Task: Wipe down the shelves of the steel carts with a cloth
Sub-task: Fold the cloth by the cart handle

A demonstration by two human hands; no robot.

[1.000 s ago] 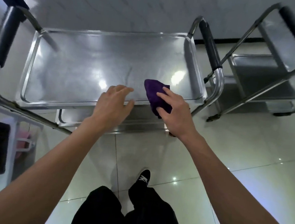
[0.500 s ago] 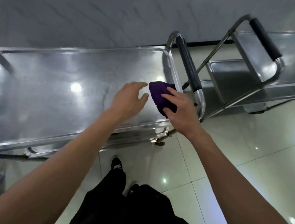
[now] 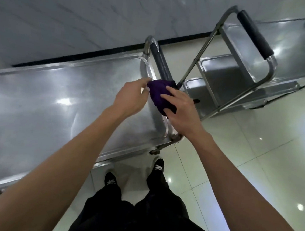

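Observation:
A purple cloth [image 3: 158, 94] lies bunched over the right rim of the near steel cart's top shelf [image 3: 61, 108], just below its black-gripped handle [image 3: 161, 61]. My right hand [image 3: 180, 110] presses on the cloth with fingers spread over it. My left hand [image 3: 131, 97] hovers over the shelf's right end, its fingertips touching the cloth's left edge. A second steel cart [image 3: 238, 76] stands to the right, its shelves bare.
A grey wall with a black skirting strip [image 3: 98, 54] runs behind both carts. The second cart's black handle [image 3: 254, 34] rises at the upper right. Glossy tiled floor [image 3: 245, 159] lies to the right; my legs and shoes [image 3: 157, 166] stand at the near cart's corner.
Both hands and the cloth have travelled right along the top shelf to its right rim by the handle. The view has swung right, bringing more of the second cart into sight.

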